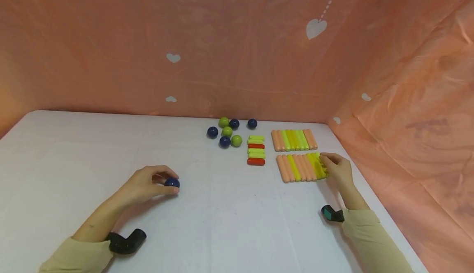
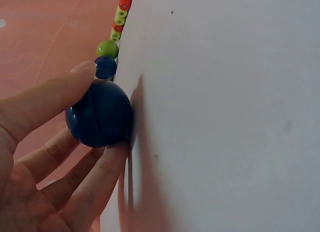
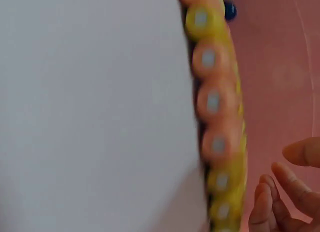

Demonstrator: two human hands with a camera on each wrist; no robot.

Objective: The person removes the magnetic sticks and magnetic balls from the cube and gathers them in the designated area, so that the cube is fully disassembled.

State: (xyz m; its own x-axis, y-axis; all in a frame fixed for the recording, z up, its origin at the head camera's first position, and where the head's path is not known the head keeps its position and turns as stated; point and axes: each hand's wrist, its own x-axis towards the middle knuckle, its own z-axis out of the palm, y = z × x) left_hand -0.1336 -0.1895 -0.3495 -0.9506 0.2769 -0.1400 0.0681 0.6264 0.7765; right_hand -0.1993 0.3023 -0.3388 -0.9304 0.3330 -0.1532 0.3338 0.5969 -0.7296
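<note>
A dark blue ball (image 1: 172,183) is pinched between the thumb and fingers of my left hand (image 1: 146,184), low over the white table. In the left wrist view the same ball (image 2: 100,114) shows a seam, with the thumb on top and fingers beneath. My right hand (image 1: 338,170) is at the right end of the front row of peach and yellow rods (image 1: 300,168). Its fingertips overlap the last yellow rods (image 1: 319,166) in the head view. The right wrist view shows a gap between the right hand's thumb (image 3: 304,153) and fingers, with nothing in it.
Behind the front row lies another row of peach, yellow and green rods (image 1: 294,140). Small green and red rods (image 1: 256,151) are stacked to its left. Several green and blue balls (image 1: 227,131) sit at the back middle. A patterned pink-orange cloth (image 1: 237,46) borders the table.
</note>
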